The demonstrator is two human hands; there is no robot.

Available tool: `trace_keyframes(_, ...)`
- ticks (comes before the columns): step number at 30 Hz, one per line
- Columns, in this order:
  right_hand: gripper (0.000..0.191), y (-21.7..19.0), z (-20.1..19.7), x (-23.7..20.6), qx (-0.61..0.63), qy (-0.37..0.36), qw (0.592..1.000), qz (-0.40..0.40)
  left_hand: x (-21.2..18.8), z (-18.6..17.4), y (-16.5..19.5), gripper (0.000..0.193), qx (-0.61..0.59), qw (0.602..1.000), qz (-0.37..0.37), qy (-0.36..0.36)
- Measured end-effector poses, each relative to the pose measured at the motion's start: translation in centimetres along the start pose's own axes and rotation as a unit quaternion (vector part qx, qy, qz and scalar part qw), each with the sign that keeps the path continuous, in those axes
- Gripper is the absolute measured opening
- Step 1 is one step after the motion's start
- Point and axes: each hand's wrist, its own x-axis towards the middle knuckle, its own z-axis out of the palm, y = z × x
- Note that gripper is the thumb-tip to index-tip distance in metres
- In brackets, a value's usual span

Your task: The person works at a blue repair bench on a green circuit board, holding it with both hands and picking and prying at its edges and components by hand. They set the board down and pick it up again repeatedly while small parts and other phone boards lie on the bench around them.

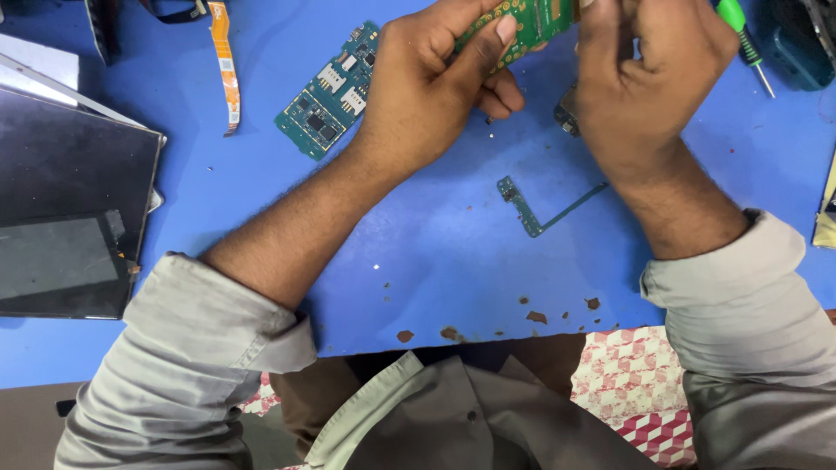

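Green board (522,22), held up at the top edge of the view above the blue counter (435,261), is a thin circuit board with rows of small gold contact dots along its near edge; its upper part is cut off by the frame. Left hand (427,87) grips it from the left, thumb pressed flat across the gold-dotted face and fingers curled beneath. Right hand (649,74) is closed on its right end, fingers bent in tight; what the fingertips do is hidden.

Counting boards: one in the hands, one larger teal board (331,91) with silver card slots lying just left of the left hand, and one slim L-shaped strip board (535,209) on the counter between the forearms. One small dark part (566,113) shows under the right hand. One orange flex ribbon (225,61) lies farther left, one dark screen panel (70,209) at the left edge, one green-handled screwdriver (744,39) at upper right.
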Motion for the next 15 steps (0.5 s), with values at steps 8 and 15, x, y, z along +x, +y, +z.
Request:
trace_keyframes(8,0.007,-0.9,0.2,0.4,0.052,-0.004,0.999,-0.003,-0.1,0.0,0.1,0.026,0.003,1.000,-0.003,0.001)
trace_keyframes(15,0.011,-1.2,0.5,0.7,0.077,-0.008,0.997,0.018,-0.2,-0.2,0.0,0.028,-0.011,1.000,0.002,-0.004)
